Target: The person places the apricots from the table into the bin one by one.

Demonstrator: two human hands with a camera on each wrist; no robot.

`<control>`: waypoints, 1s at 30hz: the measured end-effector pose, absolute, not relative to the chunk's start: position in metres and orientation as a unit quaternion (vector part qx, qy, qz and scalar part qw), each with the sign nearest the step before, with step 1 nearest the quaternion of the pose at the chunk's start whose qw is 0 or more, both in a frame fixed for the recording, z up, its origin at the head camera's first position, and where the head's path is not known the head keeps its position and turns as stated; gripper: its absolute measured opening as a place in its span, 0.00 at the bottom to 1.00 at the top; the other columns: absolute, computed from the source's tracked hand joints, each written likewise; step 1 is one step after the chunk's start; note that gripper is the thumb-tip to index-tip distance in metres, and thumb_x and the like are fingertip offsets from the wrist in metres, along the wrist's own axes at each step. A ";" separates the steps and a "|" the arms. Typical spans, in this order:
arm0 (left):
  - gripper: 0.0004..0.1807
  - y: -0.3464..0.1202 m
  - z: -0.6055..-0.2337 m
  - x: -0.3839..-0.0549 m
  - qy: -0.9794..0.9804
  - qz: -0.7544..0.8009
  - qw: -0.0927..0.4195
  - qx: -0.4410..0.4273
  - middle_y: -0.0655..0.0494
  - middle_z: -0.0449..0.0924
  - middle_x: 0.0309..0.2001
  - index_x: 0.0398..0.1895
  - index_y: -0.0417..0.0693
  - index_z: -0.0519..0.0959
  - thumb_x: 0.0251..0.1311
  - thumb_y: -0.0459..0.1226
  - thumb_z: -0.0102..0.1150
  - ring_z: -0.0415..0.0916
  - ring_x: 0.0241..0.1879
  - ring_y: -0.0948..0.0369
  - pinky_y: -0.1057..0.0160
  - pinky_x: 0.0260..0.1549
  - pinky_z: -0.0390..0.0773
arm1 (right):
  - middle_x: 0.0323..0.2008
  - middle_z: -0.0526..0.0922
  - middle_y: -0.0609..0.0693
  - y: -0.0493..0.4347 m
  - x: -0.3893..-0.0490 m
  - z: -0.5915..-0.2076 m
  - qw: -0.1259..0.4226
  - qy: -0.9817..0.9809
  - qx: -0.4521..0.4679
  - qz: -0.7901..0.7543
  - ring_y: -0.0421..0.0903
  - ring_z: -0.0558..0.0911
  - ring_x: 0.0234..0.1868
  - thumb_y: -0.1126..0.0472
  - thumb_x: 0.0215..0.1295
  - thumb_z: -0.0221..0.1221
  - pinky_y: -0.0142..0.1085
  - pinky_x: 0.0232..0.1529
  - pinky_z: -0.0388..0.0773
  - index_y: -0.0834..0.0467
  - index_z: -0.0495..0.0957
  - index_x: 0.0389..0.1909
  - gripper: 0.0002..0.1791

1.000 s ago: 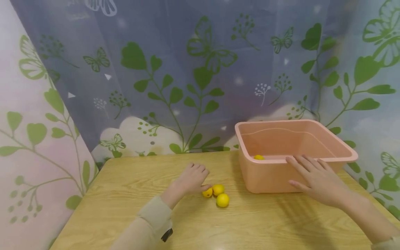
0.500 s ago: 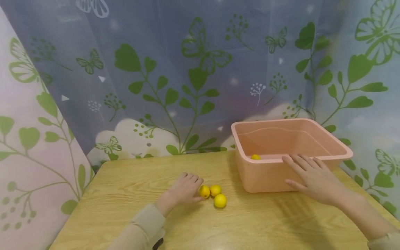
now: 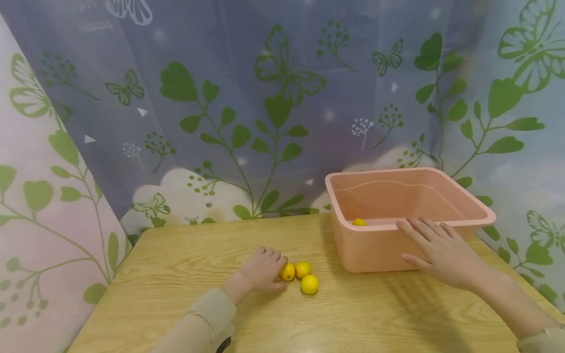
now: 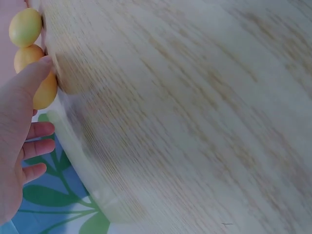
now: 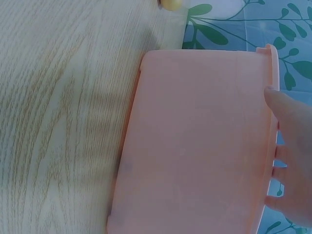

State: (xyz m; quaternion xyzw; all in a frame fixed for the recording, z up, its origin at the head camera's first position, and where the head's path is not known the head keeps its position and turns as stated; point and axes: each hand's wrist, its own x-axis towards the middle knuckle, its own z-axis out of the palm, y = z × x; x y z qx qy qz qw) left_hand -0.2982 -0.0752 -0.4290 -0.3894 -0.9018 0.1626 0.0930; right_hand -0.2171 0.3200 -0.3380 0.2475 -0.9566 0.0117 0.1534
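1. Left hand (image 3: 260, 270) is lower and closer to the near side of the desk (image 3: 185, 255) than a second ago, when it hung over the far side of the lemons; the head view has shifted slightly too.
2. Nearest of all, a pale cuff (image 3: 215, 310) covers the left wrist and reaches in above the desk.
3. The near lemon (image 3: 309, 284) lies towards mid-desk, well in from the far edge. It looks almost round, so its long axis cannot be told.
4. The left lemon (image 3: 288, 272) lies at the fingertips, just right of the left hand. Thumb and fingers curve about it, thumb on the near side; how firmly they press cannot be told.
5. Its dark tip faces the desk's near side, and the long axis seems to run near to far, though part is covered.
6. The back lemon (image 3: 303, 269) sits close by, its long axis roughly along the far edge.
7. The right hand (image 3: 446, 255) rests straight, spread fingers on the basin's near rim, thumb apart from them.
8. That pink basin (image 3: 371, 250) stands at the desk's far right corner, with an inner lemon (image 3: 359, 222) near its left side.
9. Beyond the far edge hangs a leaf-patterned curtain (image 3: 229, 49).
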 end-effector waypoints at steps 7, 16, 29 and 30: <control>0.25 -0.071 -0.428 -0.298 -0.899 0.167 0.087 -0.395 0.57 0.72 0.39 0.47 0.53 0.71 0.56 0.59 0.53 0.70 0.43 0.58 0.58 0.45 0.68 | 0.65 0.59 0.65 0.320 -0.217 -0.339 0.160 -0.955 0.251 0.014 0.65 0.58 0.64 0.44 0.63 0.54 0.60 0.61 0.45 0.57 0.53 0.70 0.39; 0.25 -0.068 -0.431 -0.300 -0.900 0.161 0.078 -0.397 0.58 0.72 0.40 0.49 0.56 0.72 0.57 0.61 0.51 0.69 0.45 0.58 0.57 0.47 0.67 | 0.65 0.59 0.65 0.319 -0.217 -0.338 0.155 -0.957 0.247 0.008 0.65 0.57 0.64 0.44 0.64 0.54 0.61 0.60 0.48 0.58 0.54 0.70 0.39; 0.22 -0.079 -0.424 -0.297 -0.898 0.130 0.128 -0.400 0.59 0.71 0.34 0.39 0.54 0.74 0.53 0.59 0.55 0.70 0.39 0.58 0.57 0.43 0.69 | 0.64 0.60 0.66 0.319 -0.217 -0.339 0.166 -0.954 0.249 0.009 0.65 0.58 0.63 0.44 0.64 0.53 0.61 0.59 0.49 0.58 0.52 0.70 0.39; 0.22 -0.080 -0.423 -0.297 -0.898 0.127 0.132 -0.400 0.58 0.71 0.34 0.39 0.54 0.74 0.53 0.59 0.56 0.70 0.39 0.58 0.56 0.43 0.69 | 0.64 0.60 0.66 0.319 -0.217 -0.340 0.167 -0.954 0.249 0.010 0.66 0.58 0.63 0.44 0.64 0.53 0.61 0.59 0.49 0.57 0.52 0.71 0.40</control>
